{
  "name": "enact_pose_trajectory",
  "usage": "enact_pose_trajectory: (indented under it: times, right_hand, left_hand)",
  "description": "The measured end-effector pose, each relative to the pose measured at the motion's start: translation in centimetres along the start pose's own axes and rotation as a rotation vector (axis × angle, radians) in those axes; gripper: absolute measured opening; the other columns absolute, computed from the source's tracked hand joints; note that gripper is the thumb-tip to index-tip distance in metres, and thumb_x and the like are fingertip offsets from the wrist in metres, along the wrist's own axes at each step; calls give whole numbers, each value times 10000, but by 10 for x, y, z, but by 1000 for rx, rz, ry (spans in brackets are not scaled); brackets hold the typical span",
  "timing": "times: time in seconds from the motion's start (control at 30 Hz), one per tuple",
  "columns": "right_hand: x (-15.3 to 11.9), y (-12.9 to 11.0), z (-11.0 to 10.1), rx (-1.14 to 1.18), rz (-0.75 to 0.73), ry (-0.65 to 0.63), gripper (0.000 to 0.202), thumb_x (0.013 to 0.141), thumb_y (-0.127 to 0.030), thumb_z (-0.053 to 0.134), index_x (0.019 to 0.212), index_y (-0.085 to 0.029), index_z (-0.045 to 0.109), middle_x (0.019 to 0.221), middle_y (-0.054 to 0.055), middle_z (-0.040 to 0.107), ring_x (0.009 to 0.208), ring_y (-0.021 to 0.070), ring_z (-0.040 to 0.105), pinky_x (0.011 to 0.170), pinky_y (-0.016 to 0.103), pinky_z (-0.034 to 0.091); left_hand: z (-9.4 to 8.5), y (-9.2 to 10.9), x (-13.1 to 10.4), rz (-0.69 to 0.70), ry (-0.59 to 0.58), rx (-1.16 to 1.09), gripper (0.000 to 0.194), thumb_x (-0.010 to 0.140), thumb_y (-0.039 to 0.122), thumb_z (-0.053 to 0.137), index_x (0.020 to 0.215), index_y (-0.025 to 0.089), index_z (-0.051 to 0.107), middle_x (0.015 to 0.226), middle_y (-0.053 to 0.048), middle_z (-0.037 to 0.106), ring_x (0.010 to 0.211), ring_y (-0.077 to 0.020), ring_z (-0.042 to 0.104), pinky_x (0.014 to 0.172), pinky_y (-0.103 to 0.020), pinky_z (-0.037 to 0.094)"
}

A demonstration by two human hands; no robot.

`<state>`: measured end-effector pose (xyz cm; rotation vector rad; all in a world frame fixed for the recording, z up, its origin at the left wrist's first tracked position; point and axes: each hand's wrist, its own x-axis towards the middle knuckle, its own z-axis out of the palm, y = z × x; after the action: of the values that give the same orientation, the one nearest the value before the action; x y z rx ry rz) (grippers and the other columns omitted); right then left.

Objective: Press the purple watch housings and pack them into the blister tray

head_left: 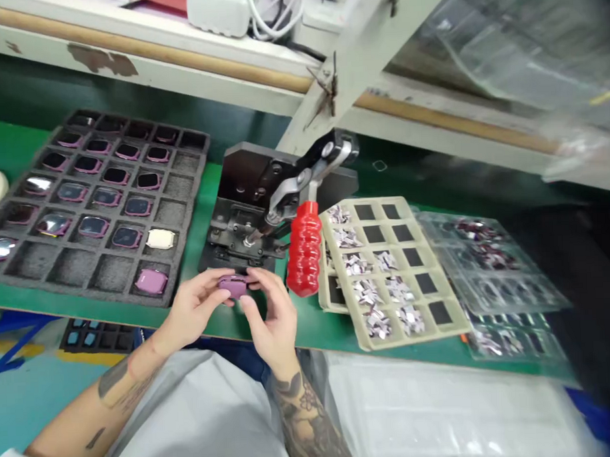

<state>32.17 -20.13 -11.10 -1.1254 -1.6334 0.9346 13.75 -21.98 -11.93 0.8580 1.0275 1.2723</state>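
Green worktop (204, 192) under a worn white shelf rail, w/ blurred clear plastic sheeting at upper right.

Centre: black press fixture (249, 204) w/ toggle clamp; its red handle (304, 255) hangs down at the fixture's right side, just beside the beige tray (391, 269).

Left of fixture: black foam tray (96, 202), multi-compartment. Most upper cells hold purple watch cases (92, 226); one white case (160, 239) and one purple case (151, 281) sit in the cells nearest the fixture. Several near-row cells show bare foam.

Right of fixture: the beige tray, left columns filled w/ small silver parts (385, 299), right column holding dark pads. Beyond it, clear blister trays (491, 275) w/ more small parts, blurred.

Left hand (190, 309) and right hand (271, 316) meet just in front of the fixture, at the worktop's near edge. Both grip one purple watch case (233, 284) between thumbs and fingertips: left hand closed on its left side, right hand closed on its right side. Case is held above the worktop edge, apart from the fixture nest.
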Motion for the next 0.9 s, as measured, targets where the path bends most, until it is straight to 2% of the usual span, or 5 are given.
enact_pose_trajectory:
  times: [0.3, 0.4, 0.63, 0.8, 0.9]
  right_hand:
    - [-3, 4, 2, 143, 123, -7, 134, 1104, -326, 673, 1107, -256, 787, 1110, 65, 751, 1027, 209, 736, 952, 376, 606]
    - [-5, 5, 3, 178, 108, -32, 116, 1089, -313, 698, 1134, -261, 792, 1141, 72, 757, 1072, 224, 740, 966, 389, 600]
    - [-8, -2, 9, 7, -23, 38, 117, 1078, -229, 676, 1135, -263, 772, 1086, 60, 745, 1030, 226, 715, 917, 385, 579]
    - [-12, -9, 10, -76, -9, 30, 126, 1098, -240, 614, 1098, -234, 740, 1075, 79, 740, 1014, 236, 717, 889, 393, 588]
    - [-9, -11, 2, -85, -34, -60, 137, 1094, -226, 635, 1178, -237, 742, 1122, 81, 758, 1050, 228, 730, 939, 395, 602]
  left_hand:
    - [-10, -8, -10, -26, -90, 81, 485, 963, 316, 893, 1423, 201, 793, 1294, -131, 855, 1045, -270, 864, 958, -371, 728]
    - [-9, -3, -8, 9, -63, 96, 312, 1026, 344, 817, 1285, 173, 847, 1157, -110, 882, 855, -215, 861, 837, -321, 737]
    - [-10, 4, -8, 114, -124, 229, 260, 1082, 309, 730, 1283, 191, 846, 1104, -84, 888, 872, -206, 871, 862, -284, 716]
    - [-8, 5, -16, 362, -27, 470, 200, 1059, 186, 726, 1198, 212, 867, 1004, -43, 893, 795, -170, 846, 816, -243, 685]
    - [-6, 4, -18, 375, 21, 509, 176, 1030, 171, 760, 1158, 217, 872, 1065, -46, 897, 853, -185, 851, 852, -264, 688]
